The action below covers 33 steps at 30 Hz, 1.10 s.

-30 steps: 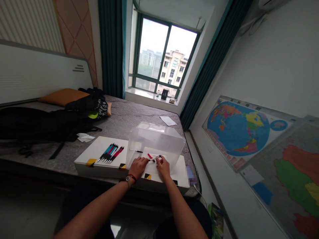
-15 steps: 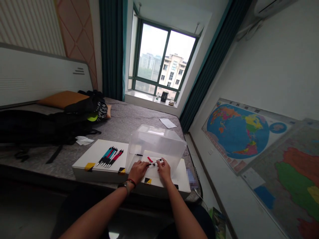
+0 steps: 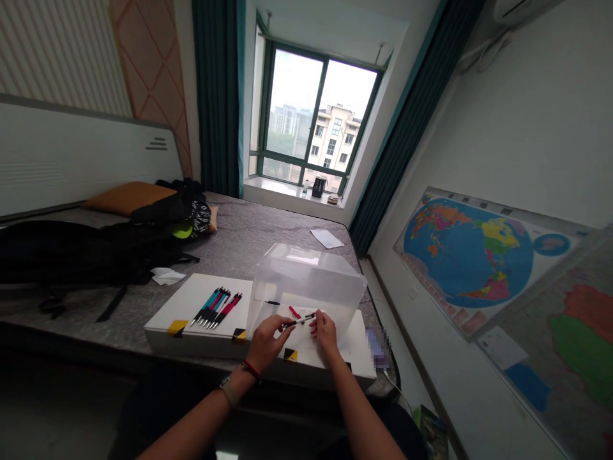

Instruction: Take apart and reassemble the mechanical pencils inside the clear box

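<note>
My left hand (image 3: 266, 340) pinches one end of a black-and-white pen (image 3: 301, 320) between thumb and fingers. At the pen's other end, my right hand (image 3: 325, 332) has its fingertips closed on it. Both hands are at the open front of a clear plastic box (image 3: 306, 281) lying on its side. Behind the pen is a red pen part (image 3: 294, 312), and further left a thin black-tipped piece, perhaps a refill (image 3: 272, 303). A row of several pens (image 3: 216, 308), teal, red and black, lies left of my hands.
White flat boxes (image 3: 165, 313) with yellow-black corner marks support the pens and the clear box. They rest on a grey mattress (image 3: 258, 223). A crumpled tissue (image 3: 167, 276), black bags (image 3: 71, 255) and a white paper (image 3: 327, 238) lie around. A blurred phone-like object (image 3: 378, 348) is at right.
The view has shifted slightly, so the scene sits a little lower and further right. Both hands still hold the pen, and its tilt differs slightly.
</note>
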{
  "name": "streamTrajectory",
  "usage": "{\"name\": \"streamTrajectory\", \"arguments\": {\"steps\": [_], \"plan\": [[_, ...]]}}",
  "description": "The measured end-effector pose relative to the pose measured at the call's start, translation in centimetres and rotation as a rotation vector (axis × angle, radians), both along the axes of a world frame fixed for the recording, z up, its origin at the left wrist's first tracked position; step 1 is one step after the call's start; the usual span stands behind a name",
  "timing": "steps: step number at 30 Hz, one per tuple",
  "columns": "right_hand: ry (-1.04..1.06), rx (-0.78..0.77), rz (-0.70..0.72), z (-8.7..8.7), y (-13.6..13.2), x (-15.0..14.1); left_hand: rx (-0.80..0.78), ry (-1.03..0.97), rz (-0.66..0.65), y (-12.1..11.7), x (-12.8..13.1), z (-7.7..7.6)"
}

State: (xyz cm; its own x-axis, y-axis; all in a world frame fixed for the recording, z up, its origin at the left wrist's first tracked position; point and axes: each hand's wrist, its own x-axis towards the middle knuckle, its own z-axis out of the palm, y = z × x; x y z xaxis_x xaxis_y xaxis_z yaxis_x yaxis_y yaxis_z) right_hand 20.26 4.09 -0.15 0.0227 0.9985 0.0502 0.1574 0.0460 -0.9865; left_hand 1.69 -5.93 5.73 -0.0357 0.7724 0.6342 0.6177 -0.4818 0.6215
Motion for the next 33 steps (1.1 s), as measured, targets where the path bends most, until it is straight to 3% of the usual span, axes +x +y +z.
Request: {"name": "streamTrajectory", "arguments": {"steps": [4,6,12,15,18,23,27,33], "plan": [[-0.016,0.011,-0.005,0.8,-0.4,-0.2,0.026,0.115,-0.069,-3.1,-1.4,0.6],[-0.018,0.004,-0.001,0.9,-0.5,-0.1,0.056,0.142,-0.035,-5.3,-3.0,0.5],[-0.058,0.010,0.018,0.1,-0.2,0.4,0.263,0.276,0.163,-12.9,-10.1,0.7],[-0.072,0.023,0.020,-0.4,-0.1,0.6,0.330,0.289,0.386,-14.3,-13.4,1.4],[-0.085,0.034,0.015,-0.4,-0.1,0.7,0.270,0.321,0.495,-12.6,-15.2,1.4],[-0.086,0.032,0.025,0.0,-0.4,0.7,0.031,0.442,0.457,-6.2,-14.8,-0.1],[-0.087,0.039,0.028,0.1,-0.5,0.7,-0.060,0.583,0.414,-1.6,-13.7,-1.4],[-0.083,0.037,0.031,0.0,-0.4,0.7,-0.206,0.767,0.485,1.0,-13.2,-2.5]]}}
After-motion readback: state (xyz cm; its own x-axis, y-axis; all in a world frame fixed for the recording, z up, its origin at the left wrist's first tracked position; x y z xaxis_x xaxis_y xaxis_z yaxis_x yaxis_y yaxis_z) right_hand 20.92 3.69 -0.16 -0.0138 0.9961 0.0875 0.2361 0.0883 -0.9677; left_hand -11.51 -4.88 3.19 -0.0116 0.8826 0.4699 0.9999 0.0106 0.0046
